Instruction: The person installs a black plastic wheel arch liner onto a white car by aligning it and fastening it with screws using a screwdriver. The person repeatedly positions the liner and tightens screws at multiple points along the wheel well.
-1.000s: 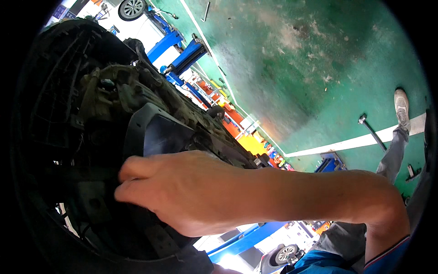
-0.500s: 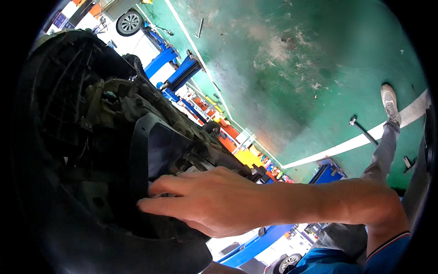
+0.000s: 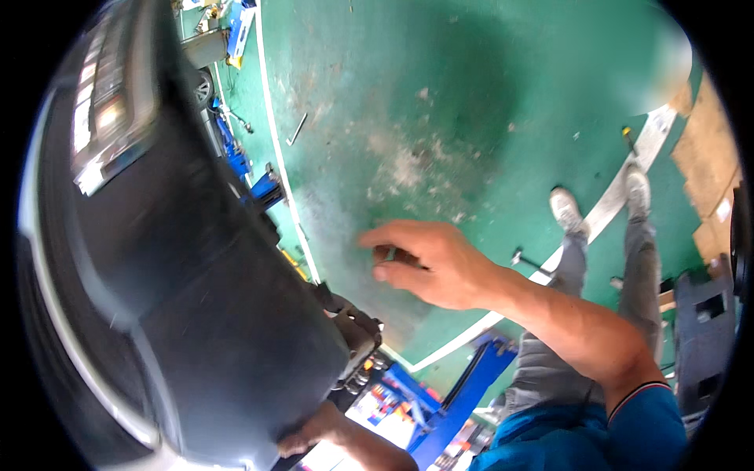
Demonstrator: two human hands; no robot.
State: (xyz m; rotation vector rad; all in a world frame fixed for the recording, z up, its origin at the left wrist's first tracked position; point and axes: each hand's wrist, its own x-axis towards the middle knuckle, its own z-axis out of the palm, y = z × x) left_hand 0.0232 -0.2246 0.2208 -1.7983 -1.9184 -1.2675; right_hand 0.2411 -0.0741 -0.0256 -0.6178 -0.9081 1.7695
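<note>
A dark car bumper (image 3: 228, 298) fills the left side, its outer face toward me, with a lit-looking lamp (image 3: 106, 110) at its upper left and a pale trim strip along the far left. At its lower edge, my left hand (image 3: 318, 430) grips the bumper's end; some of its fingers are hidden behind the panel. My right hand (image 3: 436, 263) hangs in the air over the green floor, right of the bumper and apart from it. Its thumb and forefinger are spread, the other fingers curl in shadow, and nothing shows in it.
An L-shaped wrench (image 3: 297, 129) lies on the floor (image 3: 353, 78); a long-handled tool (image 3: 530, 261) lies near my feet. Blue lift arms (image 3: 471, 385) stand below and beyond the bumper. At right are cardboard (image 3: 703, 149) and a dark plastic part (image 3: 699, 337).
My right hand has left the dark inner parts of the car and moved out over the floor. The view has swung; the bumper's outer face and my left hand on it now show.
</note>
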